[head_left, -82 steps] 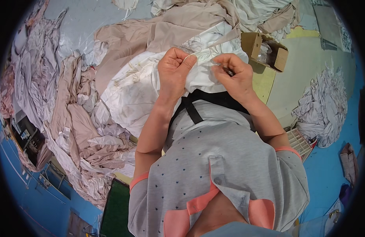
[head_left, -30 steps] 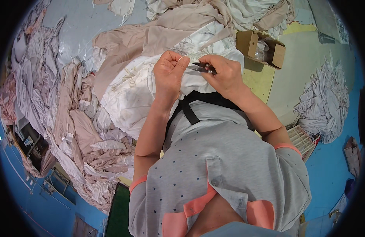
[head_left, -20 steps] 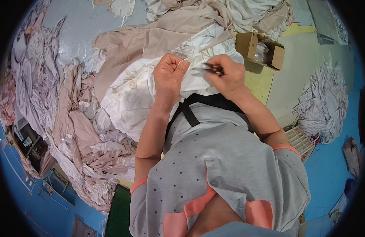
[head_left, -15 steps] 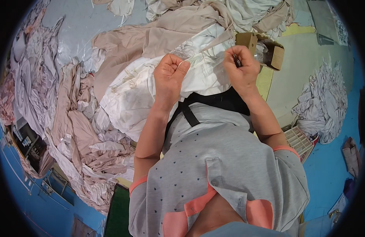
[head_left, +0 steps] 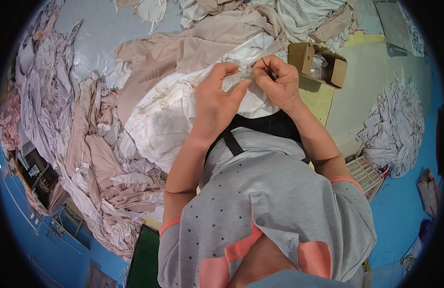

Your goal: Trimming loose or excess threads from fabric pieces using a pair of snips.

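Observation:
My left hand (head_left: 217, 98) is over the white cloth (head_left: 157, 120), thumb and forefinger apart, with nothing visible between them. Close to its right, my right hand (head_left: 281, 86) is closed around a small dark pointed tool that looks like thread snips (head_left: 271, 73). The tip pokes out above the fingers, and the rest is hidden in the palm. The white cloth has a pale embroidered or printed pattern and lies bunched in front of my body. A beige cloth (head_left: 154, 55) runs behind it, partly joined or overlapping; I cannot tell which.
An open cardboard box (head_left: 306, 60) with clear plastic inside stands right of my hands. Piles of crumpled beige and grey cloth (head_left: 102, 158) fill the left. A grey cloth heap (head_left: 395, 125) and a slatted plastic crate (head_left: 363, 173) are at the right.
My hands have come closer together. The left thumb and forefinger, pinched before, have parted. My right hand has moved left with the snips, whose tip now shows.

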Motion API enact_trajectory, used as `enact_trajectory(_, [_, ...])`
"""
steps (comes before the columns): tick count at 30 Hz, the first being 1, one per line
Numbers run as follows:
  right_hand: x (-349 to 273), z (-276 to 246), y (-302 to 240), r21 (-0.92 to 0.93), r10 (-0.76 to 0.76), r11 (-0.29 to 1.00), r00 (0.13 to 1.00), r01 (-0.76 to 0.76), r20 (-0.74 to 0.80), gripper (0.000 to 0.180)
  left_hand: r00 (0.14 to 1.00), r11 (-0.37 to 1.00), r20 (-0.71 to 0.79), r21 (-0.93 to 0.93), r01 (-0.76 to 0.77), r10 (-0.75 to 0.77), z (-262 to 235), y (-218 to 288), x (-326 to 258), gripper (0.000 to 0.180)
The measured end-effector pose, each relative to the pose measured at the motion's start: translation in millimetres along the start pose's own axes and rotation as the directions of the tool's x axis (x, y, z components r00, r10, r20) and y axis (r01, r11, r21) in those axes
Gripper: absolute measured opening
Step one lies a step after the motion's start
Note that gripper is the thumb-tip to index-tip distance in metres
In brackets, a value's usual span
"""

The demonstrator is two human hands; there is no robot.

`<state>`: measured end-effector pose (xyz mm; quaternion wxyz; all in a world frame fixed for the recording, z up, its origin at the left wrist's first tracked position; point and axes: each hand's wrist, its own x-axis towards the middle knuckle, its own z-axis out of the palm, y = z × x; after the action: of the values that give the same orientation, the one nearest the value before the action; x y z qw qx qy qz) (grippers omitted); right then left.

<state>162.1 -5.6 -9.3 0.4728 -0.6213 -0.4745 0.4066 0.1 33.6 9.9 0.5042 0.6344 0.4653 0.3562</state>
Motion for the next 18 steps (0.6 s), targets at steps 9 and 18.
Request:
enact_trajectory(9, [-3,-9,7,0.461,0.217,0.864,0.976,-0.204,0.025,0.006,1.0,0.999,0.027,0.045,0.005,-0.006,17,2,6,0.007])
enact_trajectory(18, [-15,-19,7,0.141,0.045,0.99,0.989,-0.025,-0.14,0.018,0.983,0.974,0.062,-0.134,0.182,-0.175,18,-3,4,0.008])
